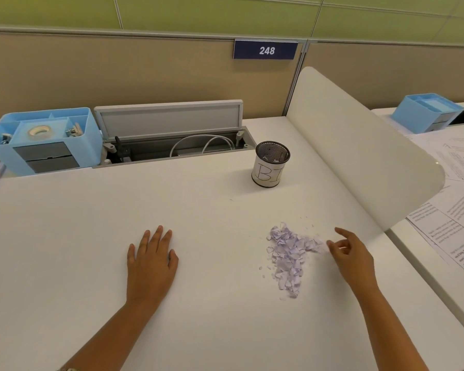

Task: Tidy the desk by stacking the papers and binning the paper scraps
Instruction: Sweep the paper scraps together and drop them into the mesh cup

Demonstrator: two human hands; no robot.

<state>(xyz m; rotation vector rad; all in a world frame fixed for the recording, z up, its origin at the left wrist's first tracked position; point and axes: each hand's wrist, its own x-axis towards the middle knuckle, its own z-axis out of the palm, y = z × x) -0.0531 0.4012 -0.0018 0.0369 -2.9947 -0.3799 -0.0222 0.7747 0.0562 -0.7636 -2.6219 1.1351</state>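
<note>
The left hand is laid flat on the white desk, palm down, fingers straight and slightly spread, holding nothing. The right hand is held just beside the right edge of a heap of pale lilac paper scraps; its fingers are loosely curled with the index finger raised, and whether any scrap is pinched cannot be told. The heap is spread on the desk between the two hands, nearer the right one, with a few stray bits scattered around it. Further back, well apart from the heap, a black mesh cup wrapped in a white label with hand-drawn letters is stood upright; small scraps are seen inside it. No object is placed between the heap and the cup. A white curved divider is set along the right edge of the desk, and printed papers are spread on the neighbouring surface beyond it. At the back left a blue organiser holding a roll of tape is placed beside an open cable tray with white cables inside. A blue sign reading 248 is fixed to the partition behind.
</note>
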